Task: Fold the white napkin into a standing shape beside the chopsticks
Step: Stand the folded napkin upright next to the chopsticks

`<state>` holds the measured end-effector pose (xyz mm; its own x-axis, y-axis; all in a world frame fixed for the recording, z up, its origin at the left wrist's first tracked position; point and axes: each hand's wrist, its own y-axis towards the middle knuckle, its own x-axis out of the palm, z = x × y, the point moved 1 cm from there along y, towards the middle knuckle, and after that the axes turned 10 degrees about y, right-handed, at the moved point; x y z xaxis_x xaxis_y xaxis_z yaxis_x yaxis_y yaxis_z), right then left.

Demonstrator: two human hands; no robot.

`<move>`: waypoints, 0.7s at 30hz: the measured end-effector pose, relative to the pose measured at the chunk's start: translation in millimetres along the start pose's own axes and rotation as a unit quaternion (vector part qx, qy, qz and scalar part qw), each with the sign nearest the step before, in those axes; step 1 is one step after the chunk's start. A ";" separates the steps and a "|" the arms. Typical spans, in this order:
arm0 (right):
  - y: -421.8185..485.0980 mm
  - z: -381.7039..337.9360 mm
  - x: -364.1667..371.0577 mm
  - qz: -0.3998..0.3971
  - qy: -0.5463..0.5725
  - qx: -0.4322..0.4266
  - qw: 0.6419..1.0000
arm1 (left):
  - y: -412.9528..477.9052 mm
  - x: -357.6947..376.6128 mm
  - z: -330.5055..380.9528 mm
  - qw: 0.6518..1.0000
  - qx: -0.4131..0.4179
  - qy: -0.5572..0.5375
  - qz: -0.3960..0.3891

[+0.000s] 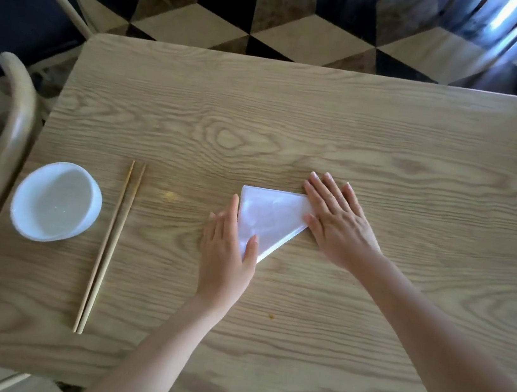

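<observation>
Both hands lie flat and open on the napkin, which rests folded into a triangle on the table. The left hand presses the napkin's near left edge, fingers together; the right hand covers its far right corner, fingers slightly spread. The chopsticks lie well left of the napkin, a white bowl beyond them.

Bare table lies open beyond and right of the napkin. To its left, chopsticks and a white bowl stand in the way, near the edge
</observation>
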<state>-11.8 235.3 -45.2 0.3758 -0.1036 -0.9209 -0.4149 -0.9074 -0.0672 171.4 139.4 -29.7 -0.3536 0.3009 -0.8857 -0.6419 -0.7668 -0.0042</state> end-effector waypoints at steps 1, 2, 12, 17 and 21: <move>-0.1 0.2 -0.1 0.004 0.002 0.001 1.000 | 6.4 -7.7 4.2 0.997 -0.034 -0.061 -0.013; -0.7 0.7 1.1 0.007 0.003 0.001 1.000 | 15.7 -13.3 8.7 0.990 -0.079 -0.113 -0.030; -2.8 -9.6 -26.5 0.190 0.254 -0.041 0.948 | 47.1 -50.0 26.9 0.966 0.024 -0.228 -0.122; -1.1 -10.9 -38.0 0.163 0.261 -0.065 0.949 | 42.6 -57.3 12.9 0.978 0.150 -0.101 -0.105; 0.3 -12.3 -32.1 0.114 0.233 -0.064 0.964 | 38.5 -56.4 8.3 0.969 0.211 -0.093 -0.093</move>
<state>-13.8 233.3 -10.9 0.6299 -0.4515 -0.6319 -0.4373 -0.8786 0.1919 161.0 97.6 23.9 -0.2969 0.5379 -0.7890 -0.9130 -0.4021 0.0694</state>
